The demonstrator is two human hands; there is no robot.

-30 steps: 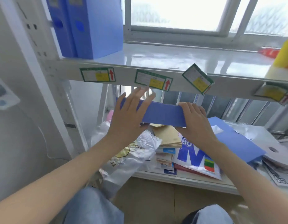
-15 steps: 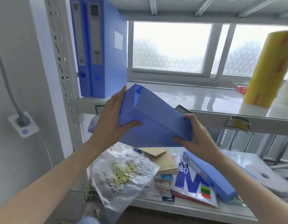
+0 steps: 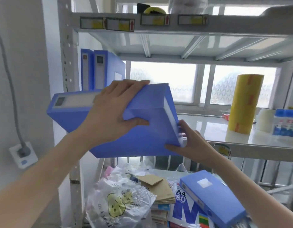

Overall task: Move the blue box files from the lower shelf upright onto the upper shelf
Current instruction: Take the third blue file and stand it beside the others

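I hold a blue box file (image 3: 139, 139) tilted in the air in front of the upper shelf (image 3: 208, 127). My left hand (image 3: 116, 109) grips its top side, thumb on the broad face. Supporting its lower right corner is my right hand (image 3: 190, 143). Its labelled spine points left. Two blue box files (image 3: 99, 71) stand upright at the far left of the upper shelf, behind the held one. One more blue box file (image 3: 211, 198) lies flat on the lower shelf on a stack of paper.
A tall yellow roll (image 3: 244, 104) and small white-and-blue bottles (image 3: 285, 122) stand at the right of the upper shelf. A clear plastic bag (image 3: 119, 203), brown envelopes (image 3: 160, 190) and an A4 paper pack (image 3: 186, 209) crowd the lower shelf. The white shelf post (image 3: 66, 66) rises at left.
Both hands have lifted the blue box file from the lower shelf up to the level of the upper shelf and turned it. The view has tilted upward.
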